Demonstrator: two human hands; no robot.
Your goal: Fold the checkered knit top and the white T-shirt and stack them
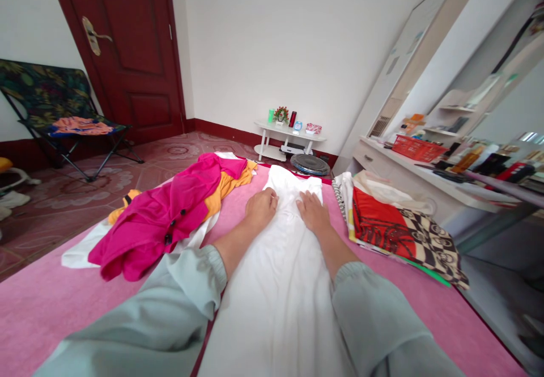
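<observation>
A white garment (pixel 280 275) lies stretched out lengthwise on the pink bed cover (pixel 42 309), running away from me. My left hand (pixel 260 208) rests on its far part with the fingers curled, knuckles up, pressing the cloth. My right hand (pixel 313 211) lies flat on the garment beside it, fingers stretched toward the far edge. The two hands are a hand's width apart. Pale green sleeves cover both forearms.
A heap of magenta, orange and white clothes (pixel 170 218) lies left of the garment. A stack of folded patterned cloths (pixel 395 227) sits to the right. Beyond stand a dresser with a red basket (pixel 419 149), a small white shelf table (pixel 289 136), a folding chair (pixel 55 110) and a dark red door (pixel 127 42).
</observation>
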